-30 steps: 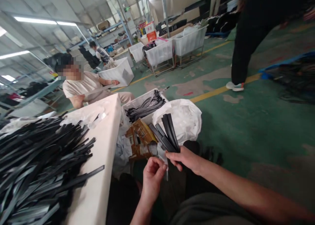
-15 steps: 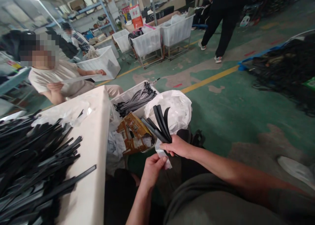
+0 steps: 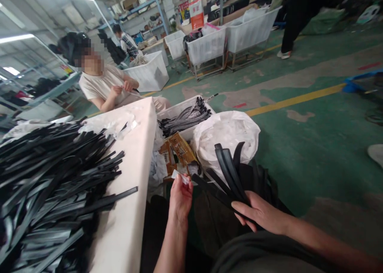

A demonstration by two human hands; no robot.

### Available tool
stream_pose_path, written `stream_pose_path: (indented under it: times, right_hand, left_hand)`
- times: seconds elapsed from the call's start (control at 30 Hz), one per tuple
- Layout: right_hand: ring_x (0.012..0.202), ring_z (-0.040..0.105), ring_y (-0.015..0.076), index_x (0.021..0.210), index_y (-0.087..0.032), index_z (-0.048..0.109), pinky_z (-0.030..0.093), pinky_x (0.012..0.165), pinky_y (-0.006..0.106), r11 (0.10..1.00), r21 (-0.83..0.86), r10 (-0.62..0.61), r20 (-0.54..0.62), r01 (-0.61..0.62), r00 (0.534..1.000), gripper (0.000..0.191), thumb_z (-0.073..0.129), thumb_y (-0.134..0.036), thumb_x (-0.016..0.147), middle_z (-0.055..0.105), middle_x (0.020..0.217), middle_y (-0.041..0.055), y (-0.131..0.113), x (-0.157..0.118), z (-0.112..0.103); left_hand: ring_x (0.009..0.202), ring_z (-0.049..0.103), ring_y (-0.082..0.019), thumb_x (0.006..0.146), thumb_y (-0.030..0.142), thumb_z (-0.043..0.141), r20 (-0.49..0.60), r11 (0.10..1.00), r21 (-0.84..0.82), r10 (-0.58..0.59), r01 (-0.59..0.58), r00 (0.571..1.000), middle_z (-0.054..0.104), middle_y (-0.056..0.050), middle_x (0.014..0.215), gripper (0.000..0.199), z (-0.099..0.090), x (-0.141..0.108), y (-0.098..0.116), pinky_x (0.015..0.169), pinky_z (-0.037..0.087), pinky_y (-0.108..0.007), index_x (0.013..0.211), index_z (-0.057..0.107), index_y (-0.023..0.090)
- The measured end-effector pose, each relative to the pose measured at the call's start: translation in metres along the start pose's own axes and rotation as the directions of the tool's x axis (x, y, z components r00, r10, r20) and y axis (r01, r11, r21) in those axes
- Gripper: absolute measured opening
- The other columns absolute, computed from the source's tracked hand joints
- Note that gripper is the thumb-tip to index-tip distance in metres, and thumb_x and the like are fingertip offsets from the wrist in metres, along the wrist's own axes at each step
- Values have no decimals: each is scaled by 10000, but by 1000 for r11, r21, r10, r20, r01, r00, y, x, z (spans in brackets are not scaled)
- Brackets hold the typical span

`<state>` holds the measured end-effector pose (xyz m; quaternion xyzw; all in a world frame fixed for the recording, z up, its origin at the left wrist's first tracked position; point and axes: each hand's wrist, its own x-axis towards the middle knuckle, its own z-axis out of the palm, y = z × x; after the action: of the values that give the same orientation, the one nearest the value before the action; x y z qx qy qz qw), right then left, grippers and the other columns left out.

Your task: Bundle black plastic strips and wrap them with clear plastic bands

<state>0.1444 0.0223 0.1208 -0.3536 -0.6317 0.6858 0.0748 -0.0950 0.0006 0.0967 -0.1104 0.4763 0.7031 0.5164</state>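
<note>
A fanned bundle of black strips (image 3: 230, 171) is gripped in my right hand (image 3: 261, 213), its free ends pointing up and to the left. My left hand (image 3: 181, 197) is closed in a pinch on a small whitish translucent piece of film (image 3: 179, 176), apart from the bundle. Just beyond my hands stands a white sack (image 3: 226, 131) with an open top and pale scraps inside. Beside the sack lies a torn brown and gold package (image 3: 179, 151). A large heap of black strips (image 3: 56, 185) covers much of the pale table (image 3: 128, 225) on my left.
Behind the package is a white bin (image 3: 167, 113) of dark strips. Across the table corner sits a co-worker (image 3: 104, 85) handling a thin strip. White wheeled carts (image 3: 206, 46) stand farther back. At the upper right another person's legs (image 3: 295, 26) show on the green floor (image 3: 302, 145).
My left hand has drawn away from the bundle to the left, taking the film with it. My right hand and the strips have come lower and nearer. The view has turned left.
</note>
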Motion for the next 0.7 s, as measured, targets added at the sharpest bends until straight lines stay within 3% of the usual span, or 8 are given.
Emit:
stream_pose_path:
  times: [0.2, 0.37, 0.7]
  right_hand:
    - [402, 446, 98, 589, -164, 526, 356, 458, 209, 996, -47, 71, 13, -70, 997, 508, 497, -578, 882, 453, 447, -39, -1, -5, 4]
    - [387, 434, 97, 588, -168, 521, 342, 438, 209, 996, -44, 79, 24, -78, 997, 513, 469, -581, 888, 474, 460, -28, -2, 3, 6]
    - [462, 527, 117, 650, -149, 550, 390, 477, 222, 998, 1, 70, -5, -70, 998, 534, 453, -616, 889, 580, 571, 19, 4, 9, 5]
  left_hand:
    - [574, 636, -84, 940, 252, 522, 91, 999, 40, -33, 30, 995, 671, -22, 736, 180, -3, 1, -2, 458, 489, -142, 860, 636, 137]
    - [630, 655, -99, 858, 236, 651, 91, 999, 33, -20, 17, 996, 685, -15, 783, 83, -1, -3, -6, 482, 494, -153, 846, 640, 154]
    - [697, 668, -126, 593, 329, 876, 182, 995, 96, -33, 16, 983, 701, -13, 784, 348, -7, -5, -15, 567, 517, -181, 807, 660, 159]
